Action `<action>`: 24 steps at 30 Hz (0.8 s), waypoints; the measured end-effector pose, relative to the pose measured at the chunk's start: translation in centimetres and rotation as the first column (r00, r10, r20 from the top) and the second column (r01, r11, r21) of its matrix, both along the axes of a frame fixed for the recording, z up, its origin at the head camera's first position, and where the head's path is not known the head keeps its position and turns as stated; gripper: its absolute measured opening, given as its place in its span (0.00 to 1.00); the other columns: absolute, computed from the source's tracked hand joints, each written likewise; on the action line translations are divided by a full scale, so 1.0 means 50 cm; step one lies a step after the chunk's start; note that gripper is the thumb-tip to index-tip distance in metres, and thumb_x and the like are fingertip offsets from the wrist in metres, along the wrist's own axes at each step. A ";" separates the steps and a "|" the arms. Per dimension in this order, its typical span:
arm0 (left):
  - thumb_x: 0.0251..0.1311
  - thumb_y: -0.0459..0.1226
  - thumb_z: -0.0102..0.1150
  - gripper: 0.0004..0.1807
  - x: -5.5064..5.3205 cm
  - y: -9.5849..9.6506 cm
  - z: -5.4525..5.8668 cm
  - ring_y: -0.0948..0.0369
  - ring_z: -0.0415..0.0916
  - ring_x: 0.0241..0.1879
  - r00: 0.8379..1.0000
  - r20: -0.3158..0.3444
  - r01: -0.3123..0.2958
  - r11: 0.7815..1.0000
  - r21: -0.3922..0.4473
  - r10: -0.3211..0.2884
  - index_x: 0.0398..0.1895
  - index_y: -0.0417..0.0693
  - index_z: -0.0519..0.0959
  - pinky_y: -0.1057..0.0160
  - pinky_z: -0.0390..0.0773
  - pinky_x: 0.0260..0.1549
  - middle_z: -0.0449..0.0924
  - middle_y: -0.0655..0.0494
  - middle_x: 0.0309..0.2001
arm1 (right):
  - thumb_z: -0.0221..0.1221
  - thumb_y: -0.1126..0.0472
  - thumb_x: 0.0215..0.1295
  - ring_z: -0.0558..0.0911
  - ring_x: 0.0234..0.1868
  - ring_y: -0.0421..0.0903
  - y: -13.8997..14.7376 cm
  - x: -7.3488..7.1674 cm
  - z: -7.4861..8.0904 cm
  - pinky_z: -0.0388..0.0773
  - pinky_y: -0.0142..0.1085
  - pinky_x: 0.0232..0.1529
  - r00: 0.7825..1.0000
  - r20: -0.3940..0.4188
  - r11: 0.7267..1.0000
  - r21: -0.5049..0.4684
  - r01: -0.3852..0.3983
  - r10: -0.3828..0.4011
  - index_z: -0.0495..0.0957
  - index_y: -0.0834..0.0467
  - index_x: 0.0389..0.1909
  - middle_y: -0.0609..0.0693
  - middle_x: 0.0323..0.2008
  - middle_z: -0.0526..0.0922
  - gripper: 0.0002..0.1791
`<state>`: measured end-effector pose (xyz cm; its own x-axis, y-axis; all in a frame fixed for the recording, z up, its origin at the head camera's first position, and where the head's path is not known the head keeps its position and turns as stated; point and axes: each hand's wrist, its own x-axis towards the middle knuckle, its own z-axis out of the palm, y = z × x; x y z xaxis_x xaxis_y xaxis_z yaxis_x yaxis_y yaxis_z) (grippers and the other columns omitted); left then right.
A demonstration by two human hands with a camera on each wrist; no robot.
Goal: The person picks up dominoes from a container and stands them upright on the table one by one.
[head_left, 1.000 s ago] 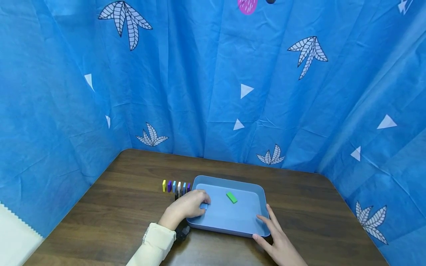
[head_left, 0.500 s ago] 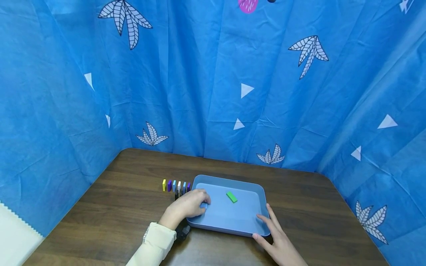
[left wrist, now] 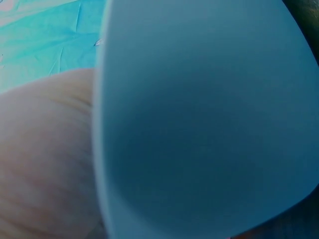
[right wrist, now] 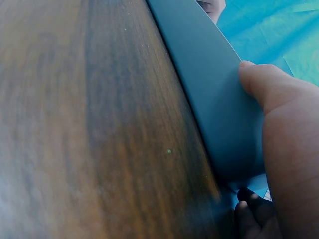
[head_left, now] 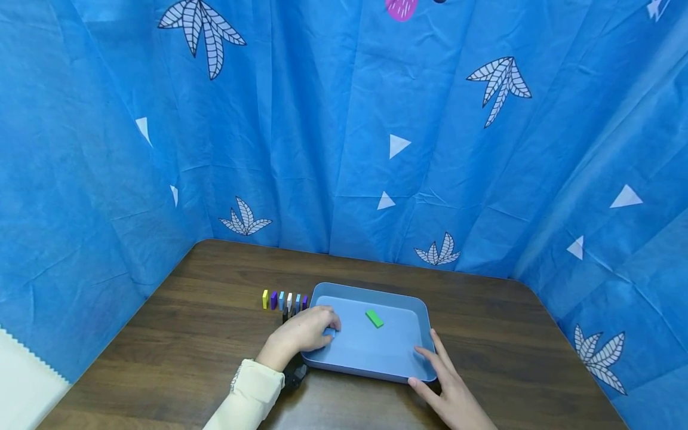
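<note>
A blue tray (head_left: 376,352) lies on the table, with a green block (head_left: 374,318) flat on its floor. My left hand (head_left: 303,329) reaches over the tray's left wall with curled fingers. Between its thumb and fingers shows a small light blue block (head_left: 329,333), mostly hidden by the hand. The tray wall (left wrist: 209,124) fills most of the left wrist view. My right hand (head_left: 448,382) rests at the tray's near right corner, its fingers spread and fairly straight. In the right wrist view its thumb (right wrist: 256,74) touches the near wall at the top edge.
Left of the tray several small upright blocks stand in a row, among them a yellow block (head_left: 265,300) and a white block (head_left: 289,301). A black block (head_left: 285,315) stands in front of them. Blue curtains (head_left: 344,149) border the wooden table (head_left: 226,334).
</note>
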<state>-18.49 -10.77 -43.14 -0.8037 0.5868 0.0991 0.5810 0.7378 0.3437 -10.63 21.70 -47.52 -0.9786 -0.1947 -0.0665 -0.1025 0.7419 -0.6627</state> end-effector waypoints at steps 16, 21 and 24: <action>0.58 0.34 0.62 0.07 -0.006 -0.006 0.006 0.65 0.76 0.42 0.999 0.025 0.041 0.997 0.060 -0.043 0.40 0.47 0.84 0.64 0.79 0.44 0.81 0.59 0.41 | 0.53 0.33 0.62 0.45 0.76 0.59 0.000 -0.002 -0.006 0.56 0.65 0.65 1.000 -0.015 1.000 -0.009 0.013 -0.013 0.61 0.42 0.69 0.44 0.77 0.31 0.37; 0.59 0.34 0.62 0.07 -0.004 -0.006 0.010 0.65 0.75 0.42 0.997 0.037 0.062 0.994 0.089 -0.065 0.40 0.46 0.84 0.64 0.78 0.44 0.81 0.59 0.41 | 0.54 0.35 0.63 0.47 0.75 0.61 -0.001 -0.001 -0.004 0.59 0.64 0.64 1.000 -0.018 1.000 -0.019 0.000 0.000 0.62 0.43 0.68 0.47 0.78 0.32 0.35; 0.59 0.34 0.62 0.07 -0.004 -0.006 0.012 0.65 0.75 0.41 0.997 0.028 0.072 0.993 0.095 -0.075 0.40 0.46 0.84 0.65 0.78 0.43 0.81 0.59 0.41 | 0.53 0.34 0.63 0.47 0.75 0.60 -0.001 -0.001 0.000 0.59 0.64 0.64 1.000 -0.010 1.000 -0.017 0.001 -0.001 0.62 0.43 0.68 0.46 0.78 0.33 0.35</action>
<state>-18.71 -11.05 -42.54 -0.7623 0.6336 0.1321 0.6204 0.6572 0.4281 -10.68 21.63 -47.53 -0.9794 -0.1948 -0.0531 -0.1088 0.7308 -0.6739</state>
